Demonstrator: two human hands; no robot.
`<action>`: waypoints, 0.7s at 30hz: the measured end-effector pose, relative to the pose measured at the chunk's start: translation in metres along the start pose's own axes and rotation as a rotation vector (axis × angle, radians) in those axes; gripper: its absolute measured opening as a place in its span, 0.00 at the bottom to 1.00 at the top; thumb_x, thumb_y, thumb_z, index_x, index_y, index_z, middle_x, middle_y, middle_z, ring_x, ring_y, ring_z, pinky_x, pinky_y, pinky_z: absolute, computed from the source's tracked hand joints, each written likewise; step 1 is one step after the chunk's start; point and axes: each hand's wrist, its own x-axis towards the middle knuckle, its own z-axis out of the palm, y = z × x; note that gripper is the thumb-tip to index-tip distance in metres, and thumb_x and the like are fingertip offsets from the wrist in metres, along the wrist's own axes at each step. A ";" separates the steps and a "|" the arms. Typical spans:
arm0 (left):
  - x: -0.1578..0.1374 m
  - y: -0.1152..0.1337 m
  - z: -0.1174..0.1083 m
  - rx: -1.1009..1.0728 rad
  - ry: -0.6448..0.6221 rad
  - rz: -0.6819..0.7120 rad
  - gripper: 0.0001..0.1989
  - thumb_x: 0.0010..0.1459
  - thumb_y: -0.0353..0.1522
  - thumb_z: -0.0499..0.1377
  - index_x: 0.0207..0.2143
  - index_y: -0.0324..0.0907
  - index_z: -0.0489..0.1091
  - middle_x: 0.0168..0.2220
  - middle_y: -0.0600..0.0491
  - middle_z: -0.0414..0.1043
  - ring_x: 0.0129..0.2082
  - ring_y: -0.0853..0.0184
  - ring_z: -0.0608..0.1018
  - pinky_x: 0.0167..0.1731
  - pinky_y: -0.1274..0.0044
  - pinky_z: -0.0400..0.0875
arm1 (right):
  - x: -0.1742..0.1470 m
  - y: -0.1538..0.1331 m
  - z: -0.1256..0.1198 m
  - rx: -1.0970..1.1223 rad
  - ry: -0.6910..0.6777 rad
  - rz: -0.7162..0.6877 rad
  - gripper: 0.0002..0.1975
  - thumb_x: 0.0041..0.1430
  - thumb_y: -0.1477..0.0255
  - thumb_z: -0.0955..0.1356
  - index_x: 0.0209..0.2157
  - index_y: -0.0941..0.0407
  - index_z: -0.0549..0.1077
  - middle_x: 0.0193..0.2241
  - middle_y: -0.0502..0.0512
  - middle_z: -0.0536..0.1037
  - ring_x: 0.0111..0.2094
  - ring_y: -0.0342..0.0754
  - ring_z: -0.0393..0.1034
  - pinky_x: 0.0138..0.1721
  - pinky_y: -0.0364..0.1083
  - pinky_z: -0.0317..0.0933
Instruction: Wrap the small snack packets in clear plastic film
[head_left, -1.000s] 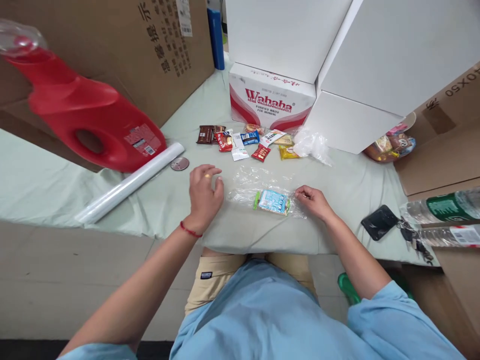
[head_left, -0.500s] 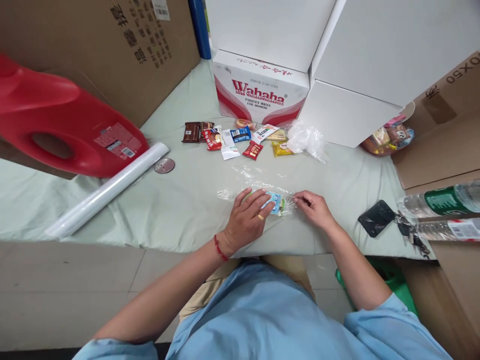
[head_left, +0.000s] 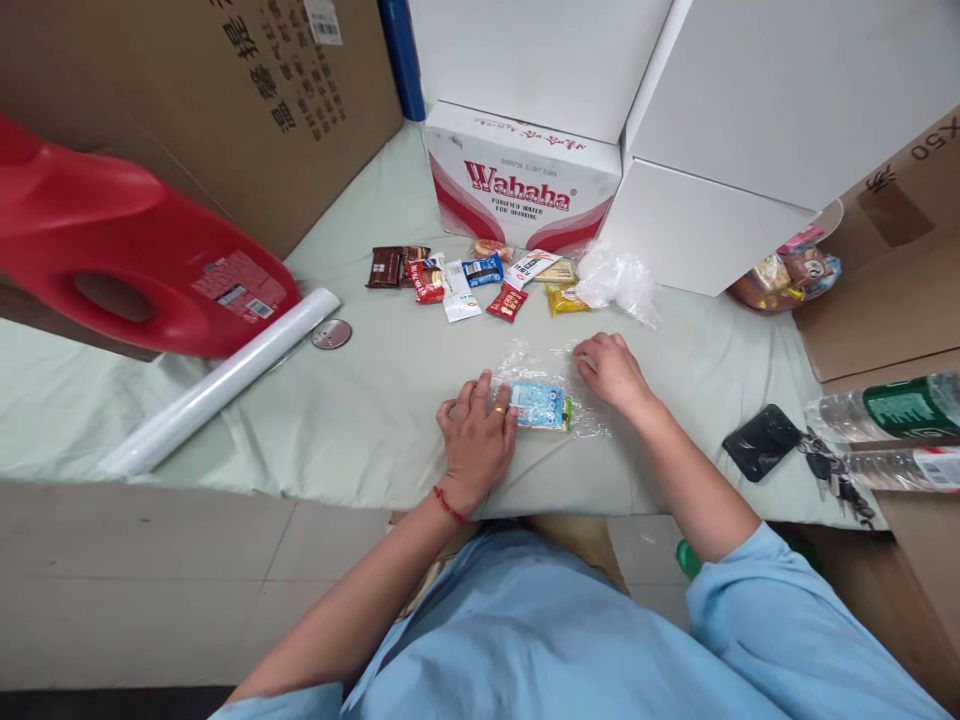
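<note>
A small blue packet (head_left: 537,406) with a green edge lies flat on the cloth, inside clear crinkled plastic film (head_left: 592,420). My left hand (head_left: 478,425) rests at the packet's left end, fingers stretched out and pressing down on the film. Beyond the packet's upper right corner, my right hand (head_left: 613,372) has its thumb and fingers pinched together at the film's far edge. The exact bit of film between those fingertips is hard to make out.
Several wrapped snacks (head_left: 457,280) and a crumpled clear bag (head_left: 616,285) lie before the Wahaha box (head_left: 521,185). A film roll (head_left: 225,380) and red jug (head_left: 150,250) stand left. A black case (head_left: 761,442), keys (head_left: 829,475) and bottles (head_left: 900,408) are right.
My left hand has slid left off the packet, uncovering it. My right hand has moved up and slightly left, and the film now sits closer around the packet.
</note>
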 end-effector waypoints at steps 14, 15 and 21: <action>0.011 -0.017 0.016 -0.133 0.202 -0.288 0.33 0.67 0.41 0.59 0.69 0.37 0.57 0.56 0.35 0.73 0.59 0.47 0.74 0.64 0.53 0.61 | 0.052 -0.035 0.006 0.308 -0.216 -0.040 0.08 0.62 0.67 0.71 0.38 0.56 0.79 0.24 0.47 0.72 0.27 0.45 0.64 0.32 0.43 0.54; 0.014 -0.019 0.016 -0.143 0.198 -0.316 0.30 0.66 0.40 0.59 0.67 0.38 0.61 0.54 0.37 0.74 0.57 0.47 0.75 0.62 0.54 0.64 | 0.044 -0.036 0.002 0.324 -0.195 -0.087 0.09 0.63 0.65 0.70 0.40 0.56 0.79 0.23 0.46 0.71 0.27 0.45 0.63 0.32 0.43 0.54; 0.026 -0.025 0.012 -0.269 0.169 -0.460 0.05 0.62 0.35 0.59 0.39 0.44 0.72 0.43 0.46 0.74 0.50 0.52 0.77 0.55 0.59 0.69 | -0.025 -0.048 0.002 0.090 -0.212 -0.451 0.17 0.71 0.71 0.64 0.53 0.51 0.81 0.35 0.56 0.77 0.39 0.50 0.69 0.38 0.44 0.57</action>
